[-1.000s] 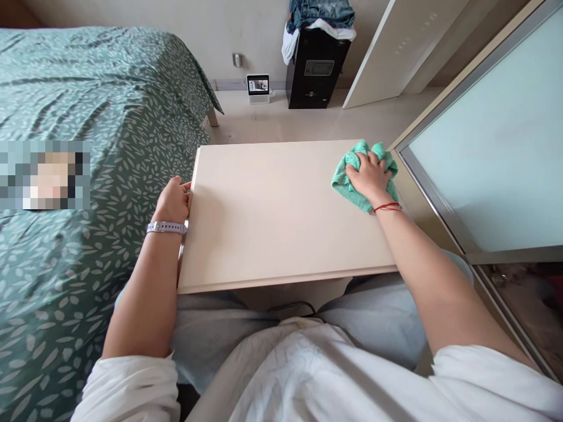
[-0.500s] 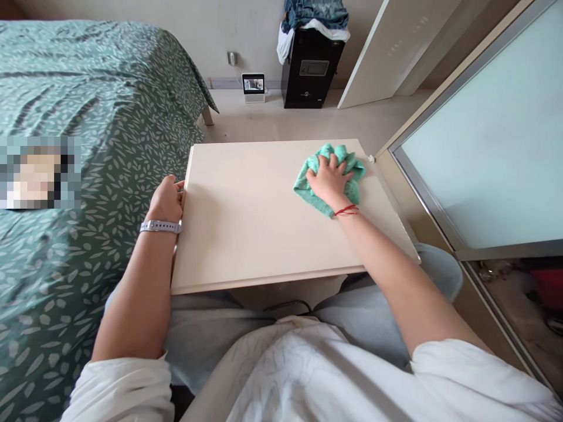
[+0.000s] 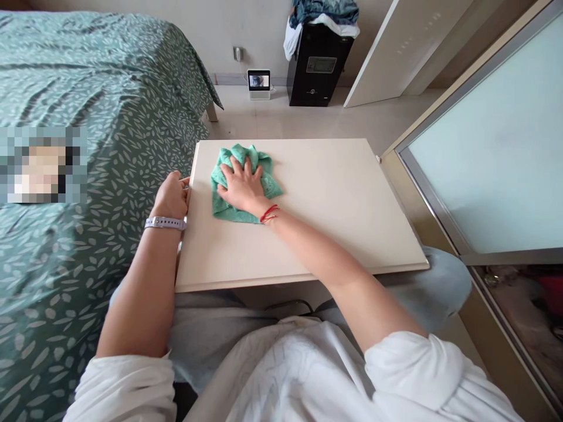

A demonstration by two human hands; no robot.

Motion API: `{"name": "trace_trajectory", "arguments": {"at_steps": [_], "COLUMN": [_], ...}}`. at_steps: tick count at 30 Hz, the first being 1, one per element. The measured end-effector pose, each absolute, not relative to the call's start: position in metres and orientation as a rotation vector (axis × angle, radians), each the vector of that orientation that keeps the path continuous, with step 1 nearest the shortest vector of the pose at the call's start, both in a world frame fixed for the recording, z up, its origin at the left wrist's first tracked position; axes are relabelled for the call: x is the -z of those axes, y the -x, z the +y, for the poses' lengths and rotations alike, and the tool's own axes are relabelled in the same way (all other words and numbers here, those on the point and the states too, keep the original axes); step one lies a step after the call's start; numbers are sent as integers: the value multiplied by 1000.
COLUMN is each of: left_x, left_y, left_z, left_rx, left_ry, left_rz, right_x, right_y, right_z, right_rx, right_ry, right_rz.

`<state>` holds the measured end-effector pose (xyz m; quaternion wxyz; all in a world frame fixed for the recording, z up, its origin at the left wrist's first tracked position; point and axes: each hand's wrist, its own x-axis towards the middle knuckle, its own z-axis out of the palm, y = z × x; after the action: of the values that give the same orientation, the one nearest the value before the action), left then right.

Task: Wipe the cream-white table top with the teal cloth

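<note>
A cream rectangular board (image 3: 316, 234), like a small tabletop, lies level over my lap. My left hand (image 3: 170, 196) is closed at its left edge, with the fingertips partly hidden behind the side. On the upper left part of the board lies a crumpled green cloth (image 3: 222, 202). My right hand (image 3: 241, 186) presses down on this cloth with spread fingers, some cloth bunched up around them. My right forearm crosses over the board from its near edge.
A bed with a green leaf-patterned sheet (image 3: 105, 176) is on the left, a blurred patch on it. Beyond the board stand a small screen (image 3: 259, 82) and a black cabinet (image 3: 314, 73) topped with clothes (image 3: 325, 12). A frosted-glass sliding door (image 3: 492, 152) closes off the right.
My right hand has slid the green cloth from the right part of the board across to its left part. My left hand stays at the left edge.
</note>
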<state>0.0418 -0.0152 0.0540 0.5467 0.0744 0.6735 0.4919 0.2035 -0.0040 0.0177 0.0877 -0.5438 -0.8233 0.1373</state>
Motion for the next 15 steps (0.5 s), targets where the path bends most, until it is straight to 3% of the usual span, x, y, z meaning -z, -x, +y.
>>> {"name": "trace_trajectory", "arguments": {"at_steps": [5, 15], "left_x": [-59, -44], "left_y": [-44, -37], "left_z": [-16, -13], "left_rx": [-1077, -1185], "left_ry": [-274, -207], "left_rz": [1738, 1552], "right_x": [-21, -14], "right_y": [-189, -233], "right_z": [-14, 1], "right_rx": [-467, -478], "right_ry": [1407, 1100], "right_rz": [-2631, -2787]}}
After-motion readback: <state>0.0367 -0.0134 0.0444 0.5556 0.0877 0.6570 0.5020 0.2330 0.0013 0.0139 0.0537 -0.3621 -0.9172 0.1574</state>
